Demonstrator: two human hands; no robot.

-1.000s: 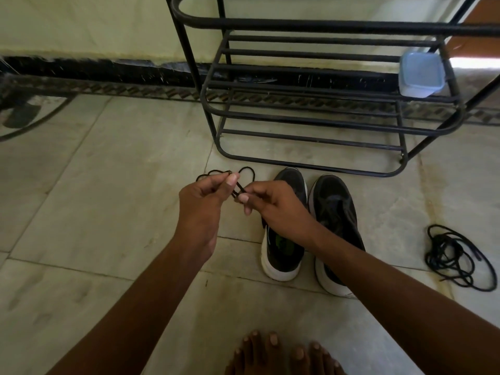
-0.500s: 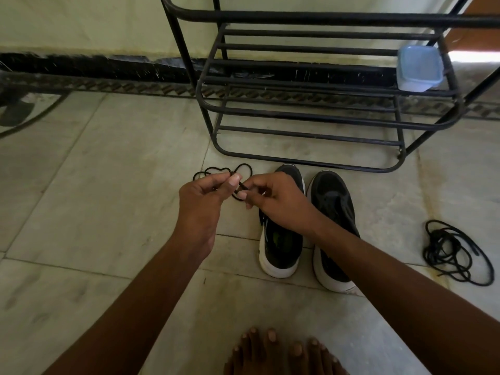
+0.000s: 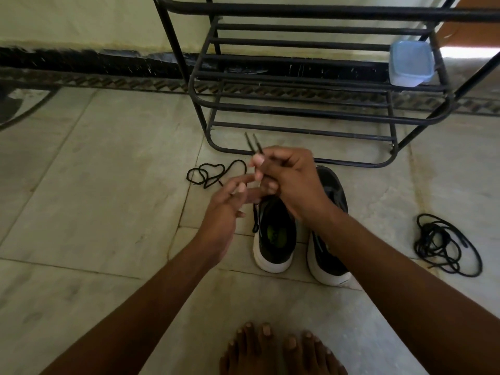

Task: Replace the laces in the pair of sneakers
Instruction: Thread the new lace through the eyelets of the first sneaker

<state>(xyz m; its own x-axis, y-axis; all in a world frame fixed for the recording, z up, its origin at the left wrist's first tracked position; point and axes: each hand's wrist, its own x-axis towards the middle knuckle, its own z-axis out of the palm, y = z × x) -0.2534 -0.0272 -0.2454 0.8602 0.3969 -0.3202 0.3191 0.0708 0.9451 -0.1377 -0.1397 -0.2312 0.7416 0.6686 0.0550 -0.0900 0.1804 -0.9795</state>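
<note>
Two black sneakers with white soles stand side by side on the floor, the left sneaker (image 3: 276,236) and the right sneaker (image 3: 328,266), toes toward the rack. My right hand (image 3: 292,180) hovers over their toes and pinches a black lace (image 3: 213,173) near its two tips, which stick up together above my fingers. The rest of that lace lies looped on the tile to the left. My left hand (image 3: 224,209) is just beside the right hand, fingers stretched out and holding nothing. My right forearm hides part of the right sneaker.
A black metal shoe rack (image 3: 311,115) stands behind the sneakers, with a pale blue plastic container (image 3: 410,63) on its right end. A tangled pile of black laces (image 3: 446,244) lies on the floor at the right. My bare toes (image 3: 276,345) show at the bottom.
My left hand let go of the lace and opened. My right hand now holds both lace tips together, raised upward, and more of the lace loop lies uncovered on the floor.
</note>
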